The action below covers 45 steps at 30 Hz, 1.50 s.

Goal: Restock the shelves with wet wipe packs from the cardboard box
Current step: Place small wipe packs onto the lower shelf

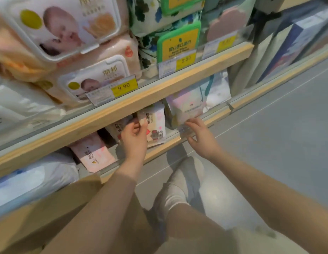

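Note:
My left hand (134, 138) grips the left edge of a small pink-and-white wet wipe pack (156, 125) that stands upright on the lower shelf (163, 145). My right hand (200, 135) rests with spread fingers on the clear plastic front rail (185, 130) of that shelf, just right of the pack. Another pink pack (93, 153) lies flat further left on the same shelf. A pastel pack (187, 107) stands behind my right hand. No cardboard box is in view.
The upper shelf (123, 109) holds large baby wipe packs (97, 77) and green-lidded packs (178, 44), with yellow price tags (124, 87) on its rail. White packs (31, 178) lie at lower left. Grey floor (278, 134) lies to the right; a white shoe (183, 180) is below.

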{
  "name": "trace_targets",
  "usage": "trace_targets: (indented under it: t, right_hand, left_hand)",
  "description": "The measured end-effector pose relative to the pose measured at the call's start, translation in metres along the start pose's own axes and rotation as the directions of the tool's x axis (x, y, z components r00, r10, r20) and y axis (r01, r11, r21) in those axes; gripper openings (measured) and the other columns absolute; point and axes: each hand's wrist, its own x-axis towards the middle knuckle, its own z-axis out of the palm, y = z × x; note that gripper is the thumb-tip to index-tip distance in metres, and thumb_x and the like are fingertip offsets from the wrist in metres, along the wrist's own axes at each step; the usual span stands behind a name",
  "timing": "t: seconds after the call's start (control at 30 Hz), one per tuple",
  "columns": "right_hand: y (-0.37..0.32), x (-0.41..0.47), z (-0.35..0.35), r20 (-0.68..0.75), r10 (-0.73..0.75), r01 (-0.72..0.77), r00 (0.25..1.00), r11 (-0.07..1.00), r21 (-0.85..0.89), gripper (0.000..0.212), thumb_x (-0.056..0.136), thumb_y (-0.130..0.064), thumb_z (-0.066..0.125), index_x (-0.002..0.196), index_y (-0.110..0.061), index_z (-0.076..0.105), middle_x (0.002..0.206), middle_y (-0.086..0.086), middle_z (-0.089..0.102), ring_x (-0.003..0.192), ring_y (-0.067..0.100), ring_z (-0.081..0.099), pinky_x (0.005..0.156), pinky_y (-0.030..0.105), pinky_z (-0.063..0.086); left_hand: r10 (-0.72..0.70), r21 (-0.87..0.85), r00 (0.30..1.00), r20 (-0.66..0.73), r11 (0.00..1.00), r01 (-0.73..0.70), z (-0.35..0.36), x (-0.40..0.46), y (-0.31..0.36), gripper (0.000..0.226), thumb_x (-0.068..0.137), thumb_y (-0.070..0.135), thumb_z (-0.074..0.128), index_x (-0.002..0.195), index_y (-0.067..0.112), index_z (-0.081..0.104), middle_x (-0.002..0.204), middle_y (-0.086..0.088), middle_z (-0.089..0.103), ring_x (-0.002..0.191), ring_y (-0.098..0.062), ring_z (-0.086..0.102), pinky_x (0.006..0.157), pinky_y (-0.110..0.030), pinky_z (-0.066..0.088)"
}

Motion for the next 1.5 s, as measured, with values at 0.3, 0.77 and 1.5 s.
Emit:
trace_targets:
  t: [0.3,0.77,1.5]
  right_hand:
    - [0.006,-0.001,0.003,-0.028,-0.026,0.026,0.999,1.0,-0.001,0.05,0.088,-0.01,0.058,0.136,-0.011,0.046,0.138,0.002,0.042,0.124,0.015,0.044,0.094,0.011,0.03]
    - [0.009,0.001,0.007,-0.057,-0.037,0.037,0.998,0.999,0.015,0.048,0.087,-0.01,0.056,0.134,-0.009,0.049,0.137,0.003,0.043,0.125,0.016,0.043,0.097,0.014,0.03]
    - [-0.169,-0.059,-0.095,0.473,-0.073,0.214,0.878,0.944,-0.252,0.052,0.091,-0.022,0.058,0.14,-0.015,0.042,0.139,0.008,0.049,0.12,0.023,0.052,0.1,0.035,0.043]
  left_hand:
    - [0.161,0.121,0.987,0.023,0.979,-0.163,0.022,0.004,-0.014,0.017,0.094,0.02,0.054,0.1,0.007,0.063,0.101,-0.008,0.063,0.091,-0.017,0.059,0.078,-0.025,0.052]
    - [0.137,0.396,0.987,0.084,0.904,-0.159,0.028,0.005,-0.03,0.009,0.094,0.021,0.055,0.087,0.015,0.052,0.081,0.004,0.058,0.072,-0.008,0.053,0.047,-0.006,0.038]
    - [0.347,0.555,0.904,0.251,0.714,-0.428,-0.2,-0.094,0.012,0.026,0.09,0.041,0.053,0.11,0.023,0.058,0.102,0.007,0.06,0.093,-0.012,0.058,0.077,-0.035,0.052]
